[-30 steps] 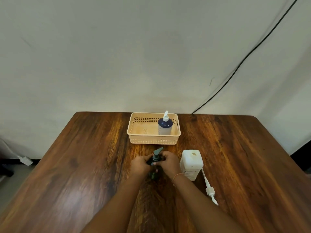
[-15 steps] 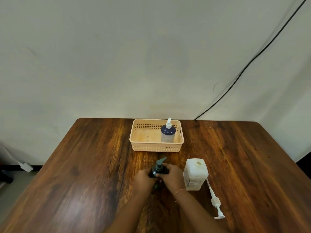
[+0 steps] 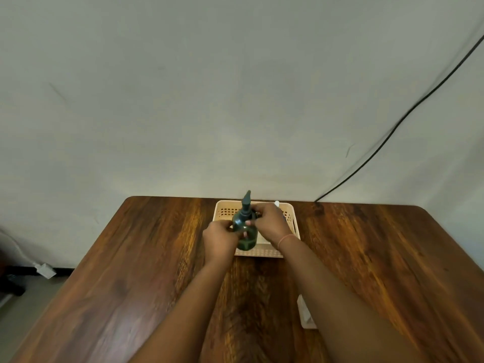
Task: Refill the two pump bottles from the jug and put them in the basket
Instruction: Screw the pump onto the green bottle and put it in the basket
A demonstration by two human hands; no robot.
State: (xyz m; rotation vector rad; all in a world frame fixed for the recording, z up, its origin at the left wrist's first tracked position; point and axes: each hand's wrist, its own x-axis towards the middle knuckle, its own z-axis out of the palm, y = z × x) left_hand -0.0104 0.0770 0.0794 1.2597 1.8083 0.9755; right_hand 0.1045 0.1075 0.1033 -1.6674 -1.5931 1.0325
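We saw the dark green pump bottle held up over the basket, upright, its pump nozzle pointing up and away toward the wall. It was off the table; its base sat in front of the basket's near wall in the view, so we could not tell if it was inside the basket or just above it.

Both hands were on the bottle. The left hand had its fingers wrapped on the bottle's left side at the shoulder. The right hand gripped the bottle near the collar from the right, fingers closed on it. A thin pinkish band ran round the right wrist.

The basket was pale peach plastic with small holes in its walls, set at the far middle of the table, close to the wall. A white pump tip poked up behind the right hand, in the basket area; the rest of that second bottle was hidden by the hand.

Nearer us, a white jug stood on the table, mostly covered by the right forearm.

The table was dark brown wood grain. A black cable ran down the grey wall to the table's far right edge. A white plug lay on the floor at left.
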